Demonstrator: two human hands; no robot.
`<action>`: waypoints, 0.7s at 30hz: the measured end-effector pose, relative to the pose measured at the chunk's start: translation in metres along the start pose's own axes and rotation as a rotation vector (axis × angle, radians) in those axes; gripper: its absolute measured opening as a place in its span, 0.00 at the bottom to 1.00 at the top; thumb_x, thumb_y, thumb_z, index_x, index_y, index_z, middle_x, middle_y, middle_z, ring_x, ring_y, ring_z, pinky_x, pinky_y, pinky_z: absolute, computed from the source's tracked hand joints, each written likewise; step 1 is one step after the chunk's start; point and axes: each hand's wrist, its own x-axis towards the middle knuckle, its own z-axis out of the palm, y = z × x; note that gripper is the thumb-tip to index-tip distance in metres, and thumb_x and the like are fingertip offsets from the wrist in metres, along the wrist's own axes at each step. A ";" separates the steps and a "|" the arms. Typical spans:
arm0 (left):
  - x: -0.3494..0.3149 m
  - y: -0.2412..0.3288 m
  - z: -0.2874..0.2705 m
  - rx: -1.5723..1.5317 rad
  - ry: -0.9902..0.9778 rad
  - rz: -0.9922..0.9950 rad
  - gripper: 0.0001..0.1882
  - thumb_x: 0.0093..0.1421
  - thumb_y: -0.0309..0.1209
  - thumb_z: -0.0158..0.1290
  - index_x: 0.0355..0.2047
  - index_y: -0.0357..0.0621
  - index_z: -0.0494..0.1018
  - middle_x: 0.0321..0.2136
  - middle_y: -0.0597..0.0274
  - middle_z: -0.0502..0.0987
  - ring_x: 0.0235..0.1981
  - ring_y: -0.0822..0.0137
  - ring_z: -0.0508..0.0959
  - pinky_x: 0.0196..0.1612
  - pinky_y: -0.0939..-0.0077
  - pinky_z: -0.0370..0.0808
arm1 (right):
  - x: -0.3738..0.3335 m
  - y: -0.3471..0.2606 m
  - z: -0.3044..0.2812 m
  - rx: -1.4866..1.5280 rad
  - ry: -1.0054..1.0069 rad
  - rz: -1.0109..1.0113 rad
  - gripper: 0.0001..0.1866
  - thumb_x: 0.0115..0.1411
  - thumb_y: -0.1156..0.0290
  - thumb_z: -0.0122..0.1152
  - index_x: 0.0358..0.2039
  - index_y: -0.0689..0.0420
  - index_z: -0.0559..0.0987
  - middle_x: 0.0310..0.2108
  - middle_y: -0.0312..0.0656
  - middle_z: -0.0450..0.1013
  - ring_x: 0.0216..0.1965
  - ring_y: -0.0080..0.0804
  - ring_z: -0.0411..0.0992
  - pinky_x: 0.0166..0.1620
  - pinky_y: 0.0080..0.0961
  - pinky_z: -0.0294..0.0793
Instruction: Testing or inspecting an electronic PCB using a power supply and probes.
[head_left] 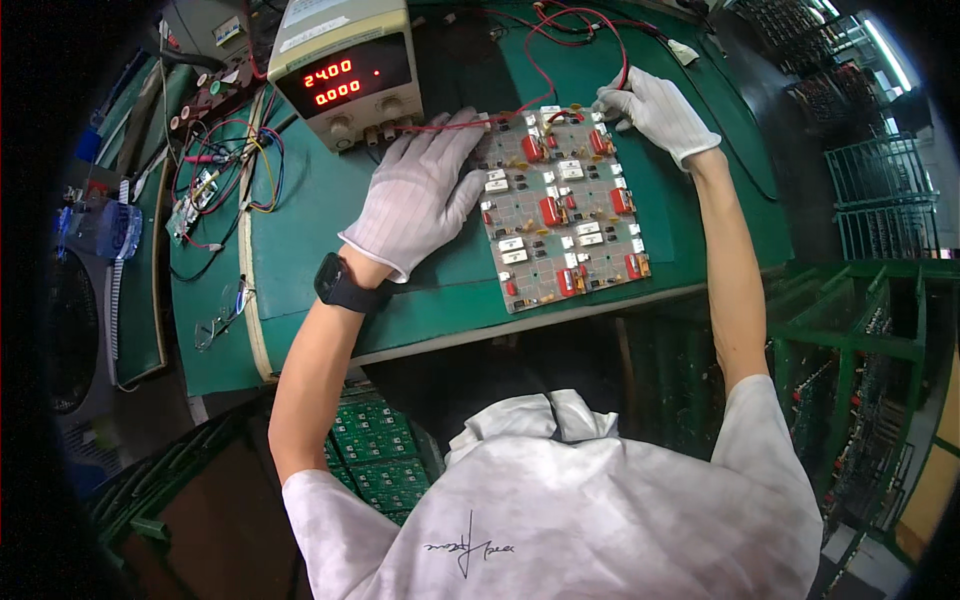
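Note:
A panel of circuit boards [558,240] with red and white components lies flat on the green bench mat, close to the front edge. My left hand [415,195], in a white glove, rests beside its left edge. The fingers are stretched out, with the fingertips and thumb at the panel's border. At the far right corner of the panel, my gloved right hand [655,115] is closed in a pinch on a red wire [624,55] that loops down from the back. Its fingertips are partly hidden.
A bench power supply [345,75] with a lit red display stands behind my left hand. Tangled wires and a small circuit board [195,205] lie on the left. Glasses [222,318] rest near the front left. Green racks [850,340] stand at the right; more green boards [380,455] sit below the bench.

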 end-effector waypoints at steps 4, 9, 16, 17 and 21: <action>0.003 -0.003 0.001 -0.018 0.031 0.020 0.28 0.69 0.42 0.50 0.65 0.46 0.66 0.63 0.50 0.72 0.62 0.45 0.72 0.65 0.50 0.67 | 0.001 -0.024 0.000 -0.081 0.262 -0.168 0.18 0.67 0.57 0.62 0.40 0.61 0.85 0.35 0.49 0.83 0.40 0.38 0.82 0.47 0.33 0.81; -0.001 -0.005 0.002 -0.007 0.025 0.013 0.30 0.69 0.42 0.52 0.67 0.44 0.63 0.60 0.50 0.74 0.62 0.46 0.73 0.65 0.50 0.67 | 0.010 -0.072 0.023 0.164 0.055 -0.157 0.18 0.65 0.58 0.67 0.44 0.62 0.85 0.39 0.43 0.84 0.41 0.29 0.82 0.52 0.26 0.79; -0.001 -0.007 0.007 -0.102 0.061 -0.049 0.37 0.66 0.43 0.55 0.70 0.41 0.57 0.54 0.42 0.76 0.56 0.42 0.76 0.62 0.49 0.70 | 0.029 -0.074 0.018 -0.213 -0.112 -0.041 0.30 0.56 0.42 0.72 0.34 0.64 0.86 0.29 0.44 0.81 0.31 0.30 0.80 0.40 0.26 0.79; -0.002 -0.008 0.008 -0.107 0.059 -0.063 0.38 0.66 0.43 0.55 0.71 0.41 0.57 0.54 0.41 0.76 0.55 0.41 0.76 0.62 0.49 0.70 | 0.032 -0.072 0.016 -0.213 -0.115 -0.041 0.30 0.56 0.42 0.72 0.34 0.64 0.86 0.29 0.44 0.81 0.31 0.30 0.80 0.40 0.26 0.79; -0.003 -0.012 0.010 -0.088 -0.015 -0.057 0.42 0.73 0.57 0.42 0.74 0.39 0.49 0.58 0.35 0.73 0.57 0.38 0.75 0.65 0.47 0.68 | 0.037 -0.065 0.012 -0.231 -0.133 -0.023 0.31 0.52 0.43 0.75 0.36 0.63 0.88 0.29 0.43 0.81 0.32 0.29 0.79 0.42 0.28 0.78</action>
